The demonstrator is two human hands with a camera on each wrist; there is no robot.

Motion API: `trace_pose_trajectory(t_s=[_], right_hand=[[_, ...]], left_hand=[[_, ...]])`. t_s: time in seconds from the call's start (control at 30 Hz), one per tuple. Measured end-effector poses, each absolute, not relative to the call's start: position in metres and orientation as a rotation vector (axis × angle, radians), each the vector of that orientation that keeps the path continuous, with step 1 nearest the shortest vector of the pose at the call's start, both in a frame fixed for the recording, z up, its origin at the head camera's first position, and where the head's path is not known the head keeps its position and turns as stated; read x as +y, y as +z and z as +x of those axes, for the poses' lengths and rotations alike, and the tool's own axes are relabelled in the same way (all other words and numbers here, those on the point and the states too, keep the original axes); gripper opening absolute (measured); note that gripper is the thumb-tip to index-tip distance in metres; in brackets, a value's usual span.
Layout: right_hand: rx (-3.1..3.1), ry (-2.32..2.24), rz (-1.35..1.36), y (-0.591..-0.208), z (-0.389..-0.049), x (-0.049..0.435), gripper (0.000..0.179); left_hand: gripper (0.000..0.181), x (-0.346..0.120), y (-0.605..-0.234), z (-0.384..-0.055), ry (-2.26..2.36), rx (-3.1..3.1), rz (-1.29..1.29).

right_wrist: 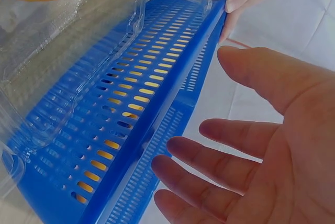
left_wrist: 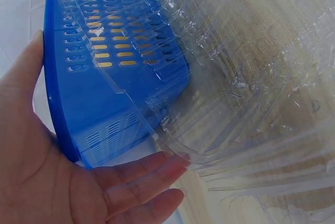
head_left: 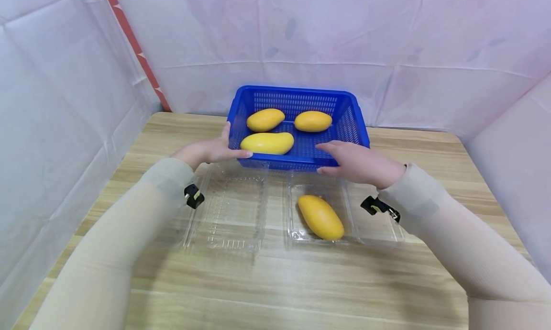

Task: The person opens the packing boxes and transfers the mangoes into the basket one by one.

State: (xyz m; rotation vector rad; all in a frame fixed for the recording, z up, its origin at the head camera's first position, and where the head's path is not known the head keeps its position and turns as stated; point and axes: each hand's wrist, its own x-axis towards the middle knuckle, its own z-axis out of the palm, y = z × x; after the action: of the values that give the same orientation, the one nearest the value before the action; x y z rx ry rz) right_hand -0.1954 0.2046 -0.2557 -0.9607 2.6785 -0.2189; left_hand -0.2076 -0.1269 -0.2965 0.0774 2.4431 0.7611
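Observation:
A blue plastic basket [head_left: 297, 161] holds three yellow mangoes: one at back left [head_left: 265, 120], one at back right [head_left: 313, 121], one at front left [head_left: 268, 143]. My left hand [head_left: 211, 150] touches the basket's left front corner, its fingers spread; in the left wrist view the fingertips [left_wrist: 175, 164] are beside a clear clamshell box's edge. My right hand [head_left: 359, 163] hangs over the basket's right front rim, fingers loosely spread and holding nothing, as the right wrist view shows. One more mango [head_left: 320, 217] lies in the right-hand clear clamshell box [head_left: 297, 235].
Before the basket, the left clear clamshell box [head_left: 234, 210] lies on the wooden table [head_left: 297, 287]. The right box's lid [head_left: 376, 229] lies folded out to the right. White sheeting [head_left: 327, 38] closes in the table's back and both sides.

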Motion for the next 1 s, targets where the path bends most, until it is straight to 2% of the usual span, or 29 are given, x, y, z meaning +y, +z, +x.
trace_pose_trajectory(t_s=[1.0], right_hand=[[2.666,-0.215,-1.025,-0.257,-0.181,0.208,0.061]], left_hand=[[0.123,-0.128,-0.298,-0.208,0.813,2.43,0.08]])
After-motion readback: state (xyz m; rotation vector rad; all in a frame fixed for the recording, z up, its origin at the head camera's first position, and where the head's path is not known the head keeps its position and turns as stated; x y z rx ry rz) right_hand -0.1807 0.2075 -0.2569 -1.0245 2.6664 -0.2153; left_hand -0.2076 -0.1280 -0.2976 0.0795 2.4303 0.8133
